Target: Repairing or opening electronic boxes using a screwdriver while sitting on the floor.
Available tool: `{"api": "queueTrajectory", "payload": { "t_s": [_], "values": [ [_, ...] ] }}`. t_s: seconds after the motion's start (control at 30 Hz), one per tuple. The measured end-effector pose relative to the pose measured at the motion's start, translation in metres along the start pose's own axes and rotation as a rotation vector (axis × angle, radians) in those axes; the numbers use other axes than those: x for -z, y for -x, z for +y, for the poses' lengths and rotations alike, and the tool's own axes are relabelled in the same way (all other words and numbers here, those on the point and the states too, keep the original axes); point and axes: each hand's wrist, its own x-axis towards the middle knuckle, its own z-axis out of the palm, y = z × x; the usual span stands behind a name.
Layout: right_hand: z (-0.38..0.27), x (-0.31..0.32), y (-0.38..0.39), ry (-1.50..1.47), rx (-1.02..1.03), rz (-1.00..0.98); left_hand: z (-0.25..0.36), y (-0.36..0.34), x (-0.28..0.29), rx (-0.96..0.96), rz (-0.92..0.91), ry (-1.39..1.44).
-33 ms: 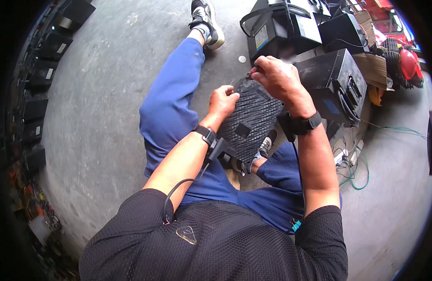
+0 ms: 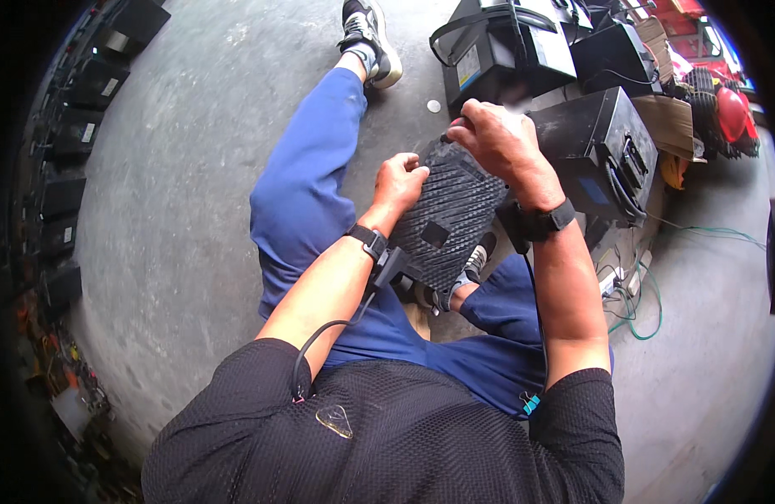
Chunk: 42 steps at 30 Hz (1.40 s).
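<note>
A black ribbed panel point(image 2: 454, 214), with slanting ridges and a small dark square near its lower middle, stands between my legs. My left hand point(image 2: 401, 181) is closed at its upper left edge, the fingertips partly hidden. Over the panel's upper right corner, my right hand point(image 2: 496, 143) is closed in a pinch. Between its thumb and fingers shows a bit of something red and black point(image 2: 458, 128), mostly covered, so its kind cannot be made out. Each wrist wears a black strap with a small device.
Large black battery-like boxes point(image 2: 593, 147) with handles stand at the right, near my right hand. Behind them lie cardboard and a red helmet-like thing point(image 2: 732, 113). Green cable point(image 2: 656, 315) and a power strip lie on the floor. More black boxes point(image 2: 93, 81) line the far left.
</note>
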Motion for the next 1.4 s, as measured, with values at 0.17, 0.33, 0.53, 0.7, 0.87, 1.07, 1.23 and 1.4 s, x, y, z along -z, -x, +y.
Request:
{"api": "queueTrajectory", "payload": {
  "t_s": [0.17, 0.33, 0.53, 0.7, 0.87, 1.07, 1.23, 1.4],
  "values": [
    [0.008, -0.007, 0.008, -0.098, 0.077, 0.103, 0.012, 0.005, -0.001, 0.047, -0.025, -0.007],
    [-0.001, -0.003, 0.004, 0.018, 0.003, 0.036, 0.008, 0.003, 0.002, 0.042, -0.028, -0.015],
    [0.007, -0.009, 0.007, -0.127, 0.094, 0.135, 0.005, 0.000, -0.001, 0.008, -0.012, -0.013],
    [0.008, -0.014, 0.003, -0.141, 0.050, 0.165, -0.009, -0.005, -0.003, -0.089, 0.042, -0.013],
    [0.011, -0.016, 0.007, -0.078, 0.075, 0.127, -0.007, -0.002, -0.004, -0.099, 0.007, -0.023],
    [0.006, -0.010, 0.011, -0.198, 0.037, 0.102, -0.013, -0.003, -0.001, -0.043, -0.024, 0.020],
    [0.005, -0.006, 0.015, -0.131, -0.001, 0.070, -0.007, 0.000, -0.001, -0.011, -0.015, 0.024],
    [0.002, -0.002, 0.015, -0.147, -0.021, 0.032, -0.004, 0.001, 0.000, -0.003, -0.026, 0.031]
  ]
}}
